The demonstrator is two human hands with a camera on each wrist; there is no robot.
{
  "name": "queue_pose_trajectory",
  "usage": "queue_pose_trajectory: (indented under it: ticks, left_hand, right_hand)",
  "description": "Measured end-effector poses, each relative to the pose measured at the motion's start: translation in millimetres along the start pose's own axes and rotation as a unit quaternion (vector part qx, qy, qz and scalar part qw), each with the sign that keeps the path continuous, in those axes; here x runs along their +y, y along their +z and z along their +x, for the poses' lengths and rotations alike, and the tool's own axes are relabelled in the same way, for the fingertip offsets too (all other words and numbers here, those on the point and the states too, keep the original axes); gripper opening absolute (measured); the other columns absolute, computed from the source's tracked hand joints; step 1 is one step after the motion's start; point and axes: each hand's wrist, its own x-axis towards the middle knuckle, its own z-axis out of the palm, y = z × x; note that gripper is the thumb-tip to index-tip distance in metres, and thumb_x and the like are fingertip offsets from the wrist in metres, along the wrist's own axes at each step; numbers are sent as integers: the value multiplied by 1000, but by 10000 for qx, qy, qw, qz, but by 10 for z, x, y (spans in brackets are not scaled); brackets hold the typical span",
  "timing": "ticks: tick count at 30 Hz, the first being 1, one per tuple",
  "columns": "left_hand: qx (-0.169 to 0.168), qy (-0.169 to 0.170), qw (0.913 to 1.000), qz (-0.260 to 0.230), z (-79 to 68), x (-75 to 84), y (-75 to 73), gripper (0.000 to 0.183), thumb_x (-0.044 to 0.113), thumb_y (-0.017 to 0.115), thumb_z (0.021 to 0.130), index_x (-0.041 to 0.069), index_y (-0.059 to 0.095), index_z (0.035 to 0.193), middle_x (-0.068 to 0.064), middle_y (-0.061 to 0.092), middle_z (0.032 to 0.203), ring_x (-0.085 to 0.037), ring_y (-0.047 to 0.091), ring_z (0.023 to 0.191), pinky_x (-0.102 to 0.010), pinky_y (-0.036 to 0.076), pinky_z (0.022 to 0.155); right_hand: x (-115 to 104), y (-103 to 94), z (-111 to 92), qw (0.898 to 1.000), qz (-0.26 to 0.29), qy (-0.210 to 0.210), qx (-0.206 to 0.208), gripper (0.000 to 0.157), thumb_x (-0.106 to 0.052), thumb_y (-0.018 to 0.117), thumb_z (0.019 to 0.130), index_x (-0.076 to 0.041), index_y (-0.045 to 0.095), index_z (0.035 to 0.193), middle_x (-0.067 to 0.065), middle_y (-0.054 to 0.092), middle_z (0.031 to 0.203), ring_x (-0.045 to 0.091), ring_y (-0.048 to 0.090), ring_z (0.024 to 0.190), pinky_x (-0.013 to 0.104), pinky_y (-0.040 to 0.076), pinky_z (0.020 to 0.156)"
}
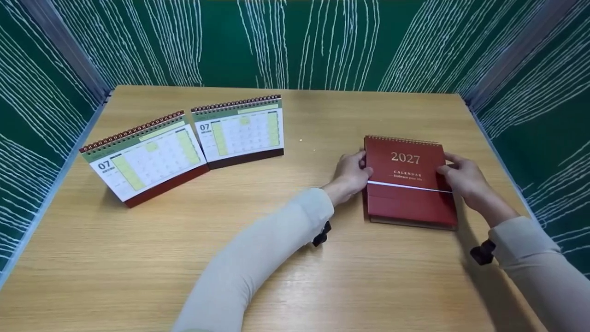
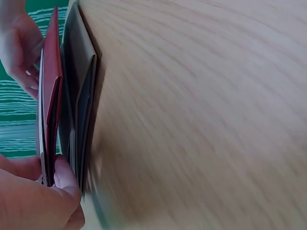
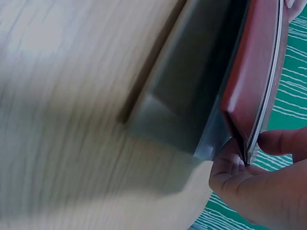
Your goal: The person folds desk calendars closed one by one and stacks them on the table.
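A red desk calendar (image 1: 408, 203) with "2027" in gold letters and a spiral along its top lies folded at the right of the table. My left hand (image 1: 350, 173) pinches its left edge between thumb and fingers. On the opposite edge, my right hand (image 1: 465, 177) grips with the thumb on top. Both wrist views show the red calendar raised above a dark brown folded piece (image 3: 168, 105), which rests on the wood. A pale strip crosses the red cover near its middle.
Two desk calendars stand upright at the left, both showing "07": one with a red base (image 1: 152, 159) and, behind it, one with a dark base (image 1: 239, 131). Green walls with white streaks border the wooden table (image 1: 276, 276).
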Motion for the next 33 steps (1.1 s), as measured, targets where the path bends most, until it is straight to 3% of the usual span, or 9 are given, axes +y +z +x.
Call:
queue_pose_trajectory:
  ticks: [4,9,13,18,23,30,33]
  left_hand:
    - [-11,38,9999,144,17,-13,47,57,3,66,102,9,52,157,-11,57,135,-19,58,121,-21,51,103]
    - [-42,35,9999,149,26,-25,63,58,1,66,102,7,51,157,-16,54,145,-19,59,118,-21,53,96]
    - [-106,212,9995,200,37,-22,92,55,0,65,102,3,52,156,-16,57,140,-18,62,114,-21,54,95]
    - [-191,224,9990,322,41,-32,122,51,0,63,103,3,55,153,-12,55,132,-14,55,112,-18,50,94]
    - [-223,271,9984,440,26,-56,107,41,-2,63,102,4,66,143,-10,54,123,-14,51,106,-21,49,87]
    - [-194,232,9971,696,16,-76,120,53,1,65,102,5,56,153,-15,55,140,-19,53,126,-22,46,109]
    - [-171,250,9965,774,8,-84,126,54,1,65,102,5,54,155,-17,55,141,-20,52,129,-23,44,112]
  right_hand:
    - [38,0,1,10000,17,51,55,66,-27,38,114,-2,12,169,35,39,156,38,44,135,39,45,104]
    - [49,4,6,9999,5,52,126,65,-25,39,113,-1,15,169,35,40,155,38,46,133,32,44,98]
    - [66,-16,2,9997,-3,149,192,66,-24,40,113,-1,15,169,36,40,155,40,46,134,41,45,105]
    - [93,-22,-3,9994,17,295,190,66,-24,40,113,-3,12,170,36,39,156,41,45,134,53,41,114]
    - [100,-8,-6,9993,-57,367,70,67,-24,40,113,-3,10,170,37,37,157,43,42,135,56,39,117]
    - [101,3,-1,9987,-368,341,-25,66,-21,36,113,-1,7,169,38,38,156,45,43,133,59,39,117]
    - [101,5,-1,9982,-528,284,-30,66,-21,36,113,0,8,169,38,40,154,46,44,132,59,40,116]
